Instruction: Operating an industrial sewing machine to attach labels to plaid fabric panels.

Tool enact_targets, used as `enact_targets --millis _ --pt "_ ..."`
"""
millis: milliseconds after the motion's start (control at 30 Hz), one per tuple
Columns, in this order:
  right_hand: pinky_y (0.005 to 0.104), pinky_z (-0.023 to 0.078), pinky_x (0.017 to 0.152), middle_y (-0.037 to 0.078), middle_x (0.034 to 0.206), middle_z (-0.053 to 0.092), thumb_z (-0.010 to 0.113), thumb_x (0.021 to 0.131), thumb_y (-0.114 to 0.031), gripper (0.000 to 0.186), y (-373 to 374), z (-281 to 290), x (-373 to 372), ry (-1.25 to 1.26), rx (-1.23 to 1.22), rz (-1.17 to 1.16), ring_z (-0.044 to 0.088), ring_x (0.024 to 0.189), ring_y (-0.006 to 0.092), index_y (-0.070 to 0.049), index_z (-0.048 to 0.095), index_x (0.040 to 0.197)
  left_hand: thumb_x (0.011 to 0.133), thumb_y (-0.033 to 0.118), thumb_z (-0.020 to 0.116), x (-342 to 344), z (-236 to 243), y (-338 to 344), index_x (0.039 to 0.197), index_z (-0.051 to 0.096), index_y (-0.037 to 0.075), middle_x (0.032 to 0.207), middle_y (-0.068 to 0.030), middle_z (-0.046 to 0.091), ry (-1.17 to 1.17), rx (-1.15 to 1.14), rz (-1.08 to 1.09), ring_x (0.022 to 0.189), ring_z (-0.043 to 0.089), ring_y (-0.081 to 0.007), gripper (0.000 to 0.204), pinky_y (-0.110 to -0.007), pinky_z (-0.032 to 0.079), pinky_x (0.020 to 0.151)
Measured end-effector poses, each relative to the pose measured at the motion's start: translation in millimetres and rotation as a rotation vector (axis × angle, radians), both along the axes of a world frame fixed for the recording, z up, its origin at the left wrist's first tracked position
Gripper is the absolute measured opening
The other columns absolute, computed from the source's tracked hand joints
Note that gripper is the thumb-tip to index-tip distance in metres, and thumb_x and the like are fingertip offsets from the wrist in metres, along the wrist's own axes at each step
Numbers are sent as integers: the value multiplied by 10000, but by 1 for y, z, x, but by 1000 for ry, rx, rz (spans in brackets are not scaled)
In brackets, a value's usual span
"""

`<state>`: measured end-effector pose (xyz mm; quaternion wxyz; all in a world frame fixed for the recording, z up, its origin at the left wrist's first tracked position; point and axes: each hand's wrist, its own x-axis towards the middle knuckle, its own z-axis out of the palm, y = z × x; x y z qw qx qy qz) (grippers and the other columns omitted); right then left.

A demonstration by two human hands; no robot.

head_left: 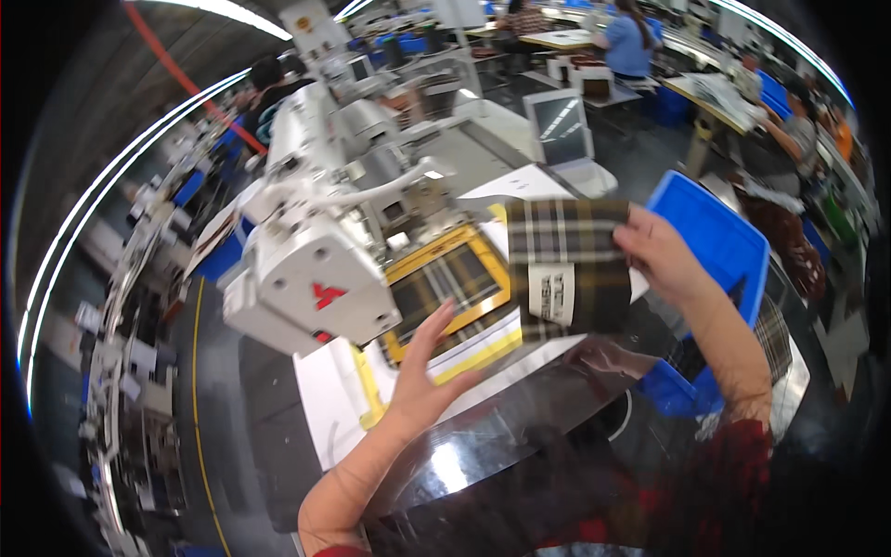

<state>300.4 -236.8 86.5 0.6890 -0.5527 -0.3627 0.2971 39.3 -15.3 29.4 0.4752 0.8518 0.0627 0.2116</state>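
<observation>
A plaid fabric panel [594, 251], dark with yellow and white lines and a pale printed label [551, 294], hangs from my right hand [664, 255]. The fingers pinch it at its upper right edge. My left hand [427, 376] holds nothing, thumb and fingers apart, just in front of a yellow clamp frame [497, 306]. Inside that frame lies another piece of plaid fabric [450, 283], under the head of a white sewing machine [311, 269]. Yellow-edged white sheets [329, 399] lie beneath the frame.
At the right stands a blue bin [719, 218], with plaid fabric [772, 339] beside it. A shiny dark table edge [483, 446] runs close to me. Behind the machine is a tilted screen [560, 128]. Other people [631, 42] sit at tables farther back.
</observation>
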Motion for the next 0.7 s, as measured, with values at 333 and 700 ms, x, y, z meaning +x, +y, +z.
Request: enact_targets --millis 333,700 --pt "304 466 850 107 971 669 557 920 -135 205 133 -53 16 -923 -373 114 628 894 219 20 618 1040 937 233 599 26 -30 -50 1131 591 -30 924 -99 683 369 -791 -269 822 650 -124 326 -270 524 740" --pt "380 513 796 84 912 698 739 731 -132 242 283 -85 -37 -1031 -337 318 658 902 269 -83 686 962 905 127 606 -63 -35 75 1004 666 -4 876 -74 709 290 -101 606 693 608 -98 175 -241 482 622"
